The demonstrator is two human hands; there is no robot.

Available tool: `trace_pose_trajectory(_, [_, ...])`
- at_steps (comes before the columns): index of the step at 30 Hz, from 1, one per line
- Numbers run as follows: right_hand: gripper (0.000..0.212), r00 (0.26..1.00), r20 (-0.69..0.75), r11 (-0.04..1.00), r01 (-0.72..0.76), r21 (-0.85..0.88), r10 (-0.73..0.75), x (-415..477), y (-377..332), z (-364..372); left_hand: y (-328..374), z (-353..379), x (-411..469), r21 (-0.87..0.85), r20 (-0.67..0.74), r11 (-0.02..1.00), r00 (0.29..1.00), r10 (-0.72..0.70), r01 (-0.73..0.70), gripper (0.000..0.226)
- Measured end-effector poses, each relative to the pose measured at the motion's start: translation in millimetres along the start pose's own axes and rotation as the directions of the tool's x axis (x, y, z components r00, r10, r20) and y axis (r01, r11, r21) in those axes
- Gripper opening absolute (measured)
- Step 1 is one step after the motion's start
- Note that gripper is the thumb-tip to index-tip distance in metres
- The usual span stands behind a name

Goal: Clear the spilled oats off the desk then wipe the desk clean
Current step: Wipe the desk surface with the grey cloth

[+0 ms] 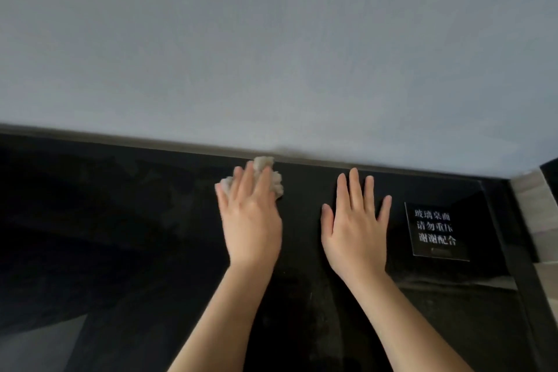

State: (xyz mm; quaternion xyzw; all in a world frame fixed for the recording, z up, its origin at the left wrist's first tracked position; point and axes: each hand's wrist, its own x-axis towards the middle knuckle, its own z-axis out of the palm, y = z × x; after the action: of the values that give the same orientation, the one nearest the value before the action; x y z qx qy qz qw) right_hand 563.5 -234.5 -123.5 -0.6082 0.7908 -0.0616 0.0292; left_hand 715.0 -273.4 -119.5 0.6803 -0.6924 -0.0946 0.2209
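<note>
Desk (120, 205) is black glass. L hand (250, 217) presses a pale crumpled wad (276, 183) w/ straight fingers at desk's back edge. R hand (354, 229) lies flat beside it, fingers spread wide. Printed sign (436, 229) sits near right edge.

Two bare arms reach up from the lower edge, side by side. The left forearm (223, 317) angles up and slightly right into a straight wrist. The left grip (249, 214) lies palm down, fingers straight and close together, pointing away from the person and pressing on a crumpled pale wad (263, 162) that peeks out past the fingertips. The right forearm (401, 320) angles up and left. The right grip (354, 226) lies palm down near the left, apart from it, fingers straight and spread, thumb out toward the left grip, flat on the dark table (120, 220).
</note>
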Motion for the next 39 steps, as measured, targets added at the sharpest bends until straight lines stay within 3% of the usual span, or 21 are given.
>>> trace_pose_trajectory(6, [0.061, 0.999, -0.039, 1.000, 0.006, 0.012, -0.006, -1.6, 1.2, 4.1, 42.2, 17.8, -8.0, -0.018, 0.090, 0.955, 0.951, 0.296, -0.296, 0.044])
trace_pose_trajectory(9, [0.060, 1.000, -0.029, 1.000, 0.011, 0.017, -0.011, -2.2, 1.3, 2.6, 38.1, 15.5, -4.1, -0.032, 0.102, 0.942, 0.936, 0.336, -0.335, 0.044])
trace_pose_trajectory(11, [0.060, 1.000, -0.015, 1.000, 0.005, 0.024, -0.005, -1.9, 1.7, 1.7, 16.7, 4.9, 3.9, -0.014, 0.080, 0.968, 0.964, 0.253, -0.252, 0.047])
trace_pose_trajectory(13, [0.058, 1.000, -0.007, 0.999, -0.007, 0.032, 0.007, -0.9, 1.5, 1.6, -16.9, -7.8, 15.4, -0.002, -0.026, 0.994, 0.994, 0.110, -0.110, 0.042])
trace_pose_trajectory(15, [0.054, 1.000, -0.011, 0.996, -0.005, 0.084, 0.005, 0.5, -1.8, 0.1, -44.9, -17.5, 24.3, -0.021, -0.142, 0.999, 0.989, -0.048, 0.046, 0.036])
trace_pose_trajectory(17, [0.056, 0.999, -0.042, 0.987, 0.031, 0.156, -0.024, 1.5, -9.8, -2.2, -45.0, -16.3, 26.3, -0.038, -0.171, 0.991, 0.977, -0.129, 0.125, 0.036])
trace_pose_trajectory(22, [0.052, 0.997, -0.066, 0.978, 0.048, 0.204, -0.035, -0.2, -26.2, 1.0, 5.1, 7.1, 23.3, -0.095, -0.069, 0.969, 0.972, 0.223, -0.228, 0.040])
trace_pose_trajectory(28, [0.051, 0.996, -0.091, 0.990, 0.033, 0.139, -0.020, -0.5, -30.8, 3.5, -2.3, 3.0, 36.6, -0.133, 0.024, 0.911, 0.918, 0.397, -0.391, 0.047])
trace_pose_trajectory(32, [0.050, 0.993, -0.118, 0.989, 0.023, 0.145, -0.006, -0.9, -31.0, 3.7, -50.6, -13.8, 44.9, -0.126, -0.057, 0.955, 0.963, 0.264, -0.269, 0.044])
trace_pose_trajectory(37, [0.049, 0.992, -0.127, 0.976, 0.019, 0.216, 0.009, -0.5, -29.6, 4.9, -88.3, -31.5, 52.0, -0.092, -0.187, 0.990, 0.975, -0.123, 0.108, 0.037])
trace_pose_trajectory(39, [0.049, 0.993, -0.118, 0.957, 0.018, 0.289, 0.017, -0.8, -24.0, 2.2, -78.3, -27.0, 50.5, -0.131, -0.188, 0.984, 0.972, -0.141, 0.118, 0.038])
